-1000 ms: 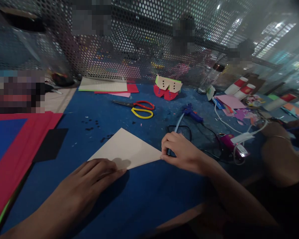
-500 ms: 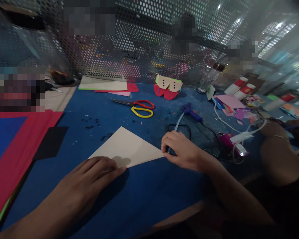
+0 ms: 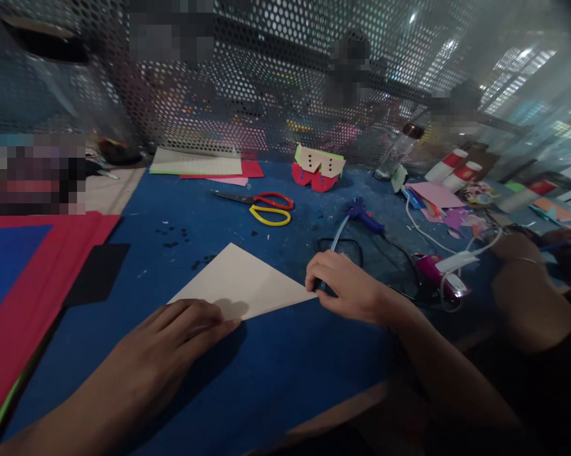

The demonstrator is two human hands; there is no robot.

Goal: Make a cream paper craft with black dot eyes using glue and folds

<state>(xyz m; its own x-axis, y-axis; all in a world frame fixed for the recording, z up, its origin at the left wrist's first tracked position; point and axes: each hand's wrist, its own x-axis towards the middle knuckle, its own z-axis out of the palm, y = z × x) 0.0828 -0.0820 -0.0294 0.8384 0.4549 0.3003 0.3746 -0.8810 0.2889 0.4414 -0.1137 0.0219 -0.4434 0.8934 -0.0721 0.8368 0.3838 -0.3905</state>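
A cream paper sheet [image 3: 247,278], folded into a triangle, lies on the blue tabletop with its peak pointing away from me. Across its left lower part rests my left hand [image 3: 185,329], open, the thumb along the near edge and the fingers pressing down. The left corner is hidden under that hand. At the right corner, my right hand [image 3: 342,282] is closed, its curled fingers and thumb gripping the paper's tip. Beyond the peak lie scissors [image 3: 270,209] with one red and one yellow handle. A blue glue gun [image 3: 364,215] with a glue stick sits past my right hand.
Red and blue sheets [image 3: 71,253] and a black piece [image 3: 99,272] lie left. A red and cream paper craft [image 3: 318,168] stands at the back beside stacked papers [image 3: 194,163]. A magenta device [image 3: 437,275] with a white cable lies right, near another person's arm [image 3: 527,291].
My right hand's fingers have shifted very slightly at the paper's right corner. The left hand and the sheet stay in place, while the view has moved a little.
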